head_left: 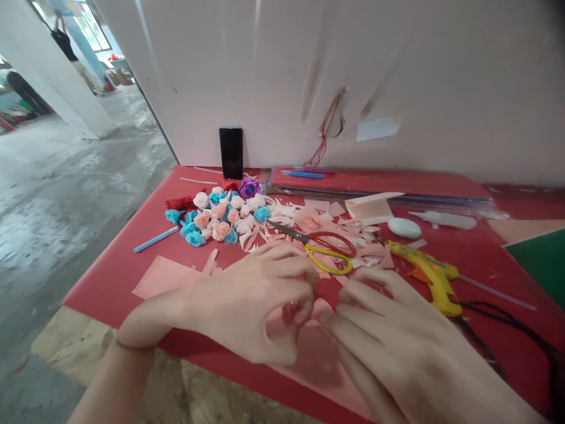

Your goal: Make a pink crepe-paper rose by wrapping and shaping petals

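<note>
My left hand (256, 300) is closed, its curled fingertips at the upper edge of a pink sheet of paper (324, 365). Beside it, the bent fingers of my right hand (388, 335) grip the same sheet, near a small curled part of it. The sheet hangs toward me at the table's front edge. Just beyond my hands lie scissors (329, 252) with one red and one yellow handle, on a heap of pink and white paper scraps (309, 218). A flat pink paper piece (161, 277) rests behind my left wrist.
Small paper roses (220, 229) in pink, white, blue and purple are heaped at the back left, near a blue pen (155, 239). A phone (232, 153) leans on the wall. On the right lie a yellow glue gun (435, 280), its dark cable and a white oval object (404, 228).
</note>
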Demonstrator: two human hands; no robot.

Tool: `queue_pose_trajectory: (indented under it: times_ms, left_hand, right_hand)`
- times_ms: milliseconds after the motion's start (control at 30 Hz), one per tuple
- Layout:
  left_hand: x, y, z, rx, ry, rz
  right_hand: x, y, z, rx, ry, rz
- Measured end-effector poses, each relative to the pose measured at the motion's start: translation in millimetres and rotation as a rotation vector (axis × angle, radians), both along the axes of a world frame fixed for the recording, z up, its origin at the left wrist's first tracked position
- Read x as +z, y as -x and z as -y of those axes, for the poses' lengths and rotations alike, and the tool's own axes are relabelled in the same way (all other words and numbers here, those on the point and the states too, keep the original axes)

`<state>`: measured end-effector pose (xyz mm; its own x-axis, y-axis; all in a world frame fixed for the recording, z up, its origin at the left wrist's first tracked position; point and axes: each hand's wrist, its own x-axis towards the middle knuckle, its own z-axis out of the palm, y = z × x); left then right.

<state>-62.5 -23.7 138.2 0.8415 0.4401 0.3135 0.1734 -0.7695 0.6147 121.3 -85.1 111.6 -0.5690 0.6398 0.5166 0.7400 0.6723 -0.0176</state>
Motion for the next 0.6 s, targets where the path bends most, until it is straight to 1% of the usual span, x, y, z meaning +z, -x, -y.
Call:
queue_pose_trajectory:
  times_ms: [167,200,233,267,333,400,500,600]
  left_hand:
    - [-1.8,0.7,-2.1,-0.029,-0.073,0.002]
    - [-1.5,1.2,-2.4,-0.033,-0.072,-0.001]
    - [-0.9,1.9,-2.6,-0.038,-0.060,0.001]
    - [-0.1,2.7,-2.8,-0.051,-0.038,0.012]
    - [1.7,4.9,-3.3,-0.078,0.040,0.078]
    - [3.4,7.2,-3.8,-0.082,0.150,0.176]
    - [4.8,9.3,-4.6,-0.051,0.323,0.298]
    - [4.6,9.6,-4.9,-0.040,0.460,0.314]
  right_hand:
    - [5.6,0.7,0.2,0.013,0.047,0.008]
    - [6.5,0.2,0.1,0.008,0.063,-0.004]
    - [7.3,-0.7,-0.1,0.019,0.004,-0.073]
    - [8.0,-1.9,-0.8,0.002,0.024,-0.077]
    - [9.8,-5.3,-4.0,0.047,0.091,-0.071]
    - [12.1,-9.5,-10.2,0.131,0.145,-0.122]
    - [14.8,-16.7,-24.0,0.207,0.115,-0.134]
    - [13.1,-24.2,-38.4,0.271,0.124,-0.130]
